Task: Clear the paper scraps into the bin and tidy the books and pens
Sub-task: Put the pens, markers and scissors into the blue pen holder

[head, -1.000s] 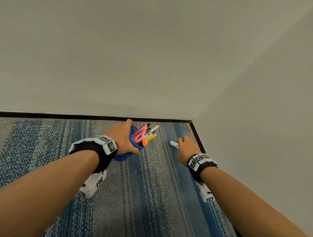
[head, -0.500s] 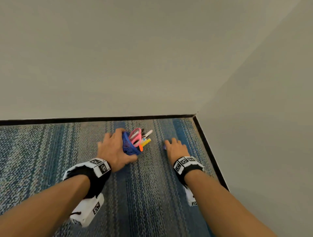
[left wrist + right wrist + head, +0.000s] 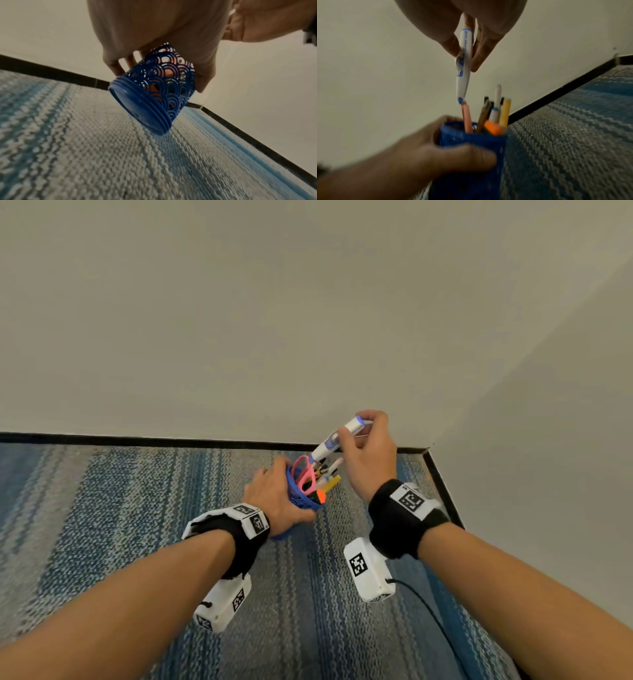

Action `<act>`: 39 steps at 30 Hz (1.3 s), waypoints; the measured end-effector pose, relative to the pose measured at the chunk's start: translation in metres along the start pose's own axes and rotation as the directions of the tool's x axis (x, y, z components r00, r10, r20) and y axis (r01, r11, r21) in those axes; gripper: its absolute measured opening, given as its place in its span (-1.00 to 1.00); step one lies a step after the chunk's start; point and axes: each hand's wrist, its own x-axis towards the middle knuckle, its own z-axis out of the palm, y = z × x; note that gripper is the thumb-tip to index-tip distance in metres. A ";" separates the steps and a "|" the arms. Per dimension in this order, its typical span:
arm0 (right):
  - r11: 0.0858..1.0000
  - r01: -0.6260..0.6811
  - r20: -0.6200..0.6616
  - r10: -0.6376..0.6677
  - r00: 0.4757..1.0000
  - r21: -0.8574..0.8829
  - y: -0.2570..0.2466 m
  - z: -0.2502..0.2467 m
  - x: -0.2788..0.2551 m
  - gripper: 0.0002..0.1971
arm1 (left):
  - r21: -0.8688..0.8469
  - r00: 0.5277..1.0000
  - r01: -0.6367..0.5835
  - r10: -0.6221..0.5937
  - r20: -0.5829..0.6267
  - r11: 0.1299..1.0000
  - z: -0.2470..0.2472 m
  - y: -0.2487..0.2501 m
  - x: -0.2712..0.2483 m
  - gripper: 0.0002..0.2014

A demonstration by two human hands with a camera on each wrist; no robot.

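Observation:
My left hand grips a blue lattice pen holder tilted above the striped carpet; the same pen holder shows its base lifted in the left wrist view. Pink scissors, an orange marker and several pens stand in it. My right hand pinches a white and blue pen just above the holder's mouth. In the right wrist view the pen hangs tip down, its blue tip beside the pink scissors.
Blue and grey striped carpet covers the floor. Plain walls meet in a corner at the right, edged by a black skirting strip. A black cable trails from my right wrist camera.
My right hand has picked the white and blue pen up off the carpet and raised it over the holder. My left hand still holds the holder, now tilted off the floor.

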 end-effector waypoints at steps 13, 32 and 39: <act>0.808 0.523 0.475 -0.361 0.803 -0.270 -0.078 0.056 -0.027 -0.50 | -0.039 0.981 0.046 -0.053 -0.184 0.998 -0.129 -0.013 -0.034 -0.23; 0.967 -0.148 0.854 0.254 0.454 -0.209 -0.352 -0.068 -0.024 -0.23 | -0.394 0.967 0.241 -0.255 0.018 0.887 -0.375 0.159 -0.179 -0.05; 0.967 -0.229 0.818 0.222 0.530 -0.114 -0.517 -0.215 -0.020 -0.25 | -0.532 0.966 0.251 -0.245 0.083 0.809 -0.493 0.321 -0.254 0.00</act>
